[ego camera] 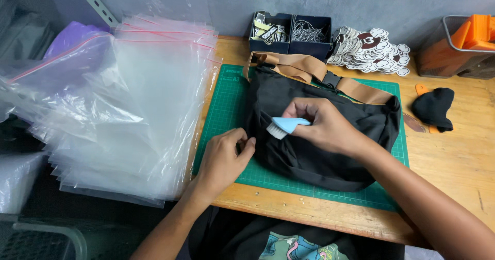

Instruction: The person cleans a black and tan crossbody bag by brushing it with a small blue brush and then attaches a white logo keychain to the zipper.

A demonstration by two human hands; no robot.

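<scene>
A person seated at a wooden workbench [454, 157] brushes a black fabric bag [309, 146] that lies flat on a green cutting mat [221, 115], its tan strap [304, 66] folded along the top edge. The right hand [330, 128] is closed around a small pale-blue brush [286, 126], white bristles pointing down and left onto the bag's front panel. The left hand [224, 159] pinches the bag's left edge between thumb and fingers, pinning the cloth to the mat.

The step in hand looks like surface cleaning, with lint or dust being swept off the fabric near the bag's left end. By this reading, the next stroke calls for the left hand to keep the cloth taut while the brush draws across the panel with light, even pressure, so the soft fabric does not bunch under the bristles.

To the left, a thick stack of clear zip bags [129, 115] with red seal lines overhangs the bench edge. Behind the mat stand two dark open boxes [291, 33] of small parts and a fanned pile of white-edged die-cut stickers [368, 46]. A black cloth [433, 108] lies at right, near a wire basket [454, 54] holding orange plastic pieces.
</scene>
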